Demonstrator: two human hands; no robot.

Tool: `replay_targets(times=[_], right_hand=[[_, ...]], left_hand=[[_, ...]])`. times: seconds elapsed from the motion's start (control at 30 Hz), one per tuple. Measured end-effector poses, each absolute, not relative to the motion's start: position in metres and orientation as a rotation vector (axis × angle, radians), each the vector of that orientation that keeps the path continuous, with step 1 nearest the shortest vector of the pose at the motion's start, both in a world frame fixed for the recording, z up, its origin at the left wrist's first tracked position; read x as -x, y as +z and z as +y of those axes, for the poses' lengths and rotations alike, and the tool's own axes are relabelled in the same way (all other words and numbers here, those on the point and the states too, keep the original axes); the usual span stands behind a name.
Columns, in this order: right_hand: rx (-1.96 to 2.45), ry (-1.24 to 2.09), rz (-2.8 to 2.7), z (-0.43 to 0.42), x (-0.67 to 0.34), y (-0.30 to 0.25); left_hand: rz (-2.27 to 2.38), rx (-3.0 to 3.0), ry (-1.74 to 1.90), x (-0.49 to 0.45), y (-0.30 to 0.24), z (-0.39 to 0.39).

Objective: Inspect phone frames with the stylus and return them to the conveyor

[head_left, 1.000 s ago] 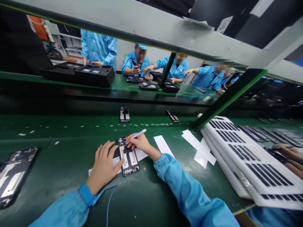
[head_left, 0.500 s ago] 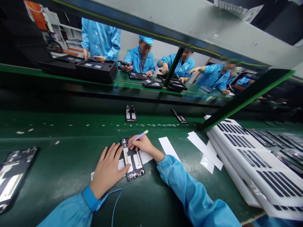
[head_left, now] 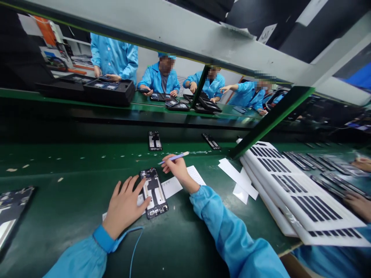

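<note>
An opened phone body point(head_left: 156, 195), with its circuit parts and pale inner plate showing, lies on the green bench in front of me. My left hand point(head_left: 124, 204) is spread flat beside it, index finger and thumb resting on its left edge. Above and right of the phone, my right hand point(head_left: 179, 170) pinches a slim lavender pen-shaped tool point(head_left: 176, 157). The tool's thin tip points left, apart from the phone. Under the phone sticks out a white paper strip point(head_left: 171, 187). A sheet of small printed marks point(head_left: 195, 175) lies partly behind my right wrist.
Two more opened phones point(head_left: 155, 141) point(head_left: 211, 141) lie farther back, another point(head_left: 13, 212) at left. White sheets point(head_left: 237, 177) and stacked white trays with black slots point(head_left: 292, 185) are at right, near a green post point(head_left: 275, 119). Co-workers in blue point(head_left: 114, 58) work beyond; another person's hands point(head_left: 359, 204) show far right.
My right hand has lifted the pen-shaped tool off the phone's upper end, up and away from it. My left hand stays at the phone. The view has turned somewhat right.
</note>
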State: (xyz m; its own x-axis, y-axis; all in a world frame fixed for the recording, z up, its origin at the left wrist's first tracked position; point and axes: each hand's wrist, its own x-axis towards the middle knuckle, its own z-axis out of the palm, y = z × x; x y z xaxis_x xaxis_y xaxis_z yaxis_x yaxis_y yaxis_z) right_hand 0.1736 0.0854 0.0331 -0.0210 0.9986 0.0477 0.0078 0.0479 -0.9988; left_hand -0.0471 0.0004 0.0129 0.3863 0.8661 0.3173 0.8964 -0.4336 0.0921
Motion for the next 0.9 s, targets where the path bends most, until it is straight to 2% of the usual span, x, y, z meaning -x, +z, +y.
replay_targets(times=[0.13, 0.27, 0.9], right_hand=[[1.221, 1.349, -1.375, 0.070, -0.217, 0.032], [1.250, 1.380, -1.410, 0.056, -0.240, 0.017], [1.197, 1.460, -1.374, 0.059, -0.243, 0.008]], left_hand=[[-1.515, 2.541, -0.610, 0.032, 0.019, -0.001], [-1.348, 2.664, -0.668, 0.000, 0.022, -0.006], [-1.315, 2.830, -0.559, -0.024, 0.009, 0.001]])
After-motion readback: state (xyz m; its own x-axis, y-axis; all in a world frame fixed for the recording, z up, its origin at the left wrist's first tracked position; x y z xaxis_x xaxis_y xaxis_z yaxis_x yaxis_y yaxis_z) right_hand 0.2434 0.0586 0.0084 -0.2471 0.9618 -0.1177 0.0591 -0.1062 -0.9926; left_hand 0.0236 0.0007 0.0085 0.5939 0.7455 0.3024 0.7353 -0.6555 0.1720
